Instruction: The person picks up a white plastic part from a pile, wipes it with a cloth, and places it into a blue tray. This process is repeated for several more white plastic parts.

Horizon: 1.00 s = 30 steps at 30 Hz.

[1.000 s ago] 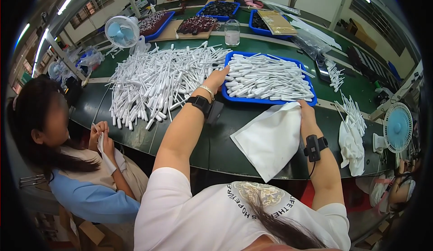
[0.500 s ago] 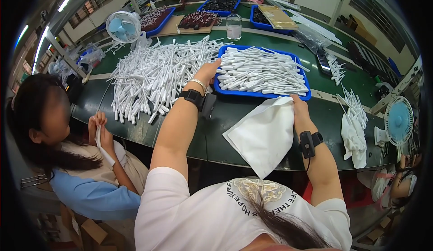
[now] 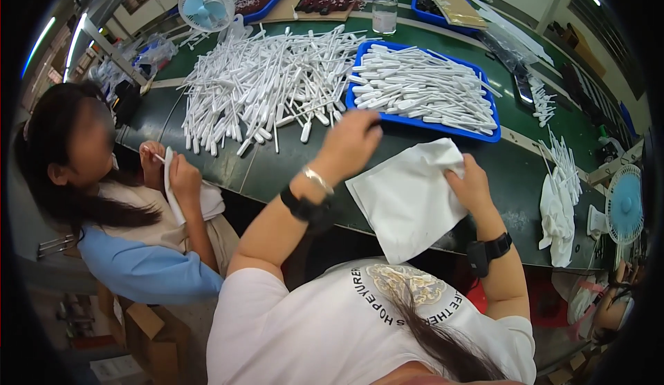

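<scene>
My left hand (image 3: 351, 143) hovers over the green table (image 3: 290, 171), just in front of the near left corner of the blue tray (image 3: 423, 124). Its fingers are curled and whatever is inside them is hidden. The tray is filled with white plastic sticks (image 3: 422, 88). To its left lies a big loose heap of the same white sticks (image 3: 263, 84). My right hand (image 3: 470, 186) grips the upper right corner of a white cloth (image 3: 408, 202), which lies spread over the table's front edge. Both wrists wear black bands.
A person (image 3: 117, 198) sits at my left, holding a white cloth and a stick. A small fan (image 3: 206, 6) and a clear jar (image 3: 384, 13) stand at the back, with more blue trays (image 3: 449, 5). At the right are white cloths (image 3: 557, 216), another fan (image 3: 624, 205) and loose sticks (image 3: 564, 157).
My left hand has pulled back from the tray's left edge toward me, its fingers now curled. My right hand still holds the cloth's corner, and the cloth lies a little flatter.
</scene>
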Available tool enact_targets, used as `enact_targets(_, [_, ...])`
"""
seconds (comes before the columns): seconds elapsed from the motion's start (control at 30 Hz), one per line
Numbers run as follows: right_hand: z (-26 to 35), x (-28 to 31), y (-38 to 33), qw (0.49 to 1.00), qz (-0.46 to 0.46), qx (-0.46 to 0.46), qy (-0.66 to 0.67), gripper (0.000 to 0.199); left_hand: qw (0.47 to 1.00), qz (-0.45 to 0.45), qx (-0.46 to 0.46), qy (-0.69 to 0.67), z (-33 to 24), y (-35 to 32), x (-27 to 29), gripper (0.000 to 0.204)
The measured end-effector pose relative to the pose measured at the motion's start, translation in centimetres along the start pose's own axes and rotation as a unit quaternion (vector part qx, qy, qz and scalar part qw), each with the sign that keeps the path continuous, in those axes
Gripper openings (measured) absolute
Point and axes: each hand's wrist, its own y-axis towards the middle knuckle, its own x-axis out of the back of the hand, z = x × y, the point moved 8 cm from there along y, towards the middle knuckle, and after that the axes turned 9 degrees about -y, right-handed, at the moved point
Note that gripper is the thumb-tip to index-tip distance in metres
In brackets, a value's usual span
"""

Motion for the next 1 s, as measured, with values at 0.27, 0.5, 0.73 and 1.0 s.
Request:
enact_targets(0.27, [-7.6,3.5,2.2,0.982,0.148,-0.053,0.105,0.032,0.847,-0.100,0.346,-0.391,7.2,-2.5,-0.1,0.023])
enact_targets(0.5, [-12.4,5.2,7.1,0.994,0.044,-0.060,0.079,0.051,0.705,-0.103,0.341,-0.613,9.5,-1.2,-4.1,0.017])
enact_targets(0.73, [-8.0,3.6,7.2,0.982,0.106,-0.082,0.131,0.053,0.628,-0.183,0.395,-0.645,11.5,-1.2,-3.1,0.011])
enact_targets(1.0, [-6.1,2.9,6.8,0.988,0.090,-0.070,0.102,0.056,0.608,-0.181,0.402,-0.660,13.6,-1.8,-2.0,0.009])
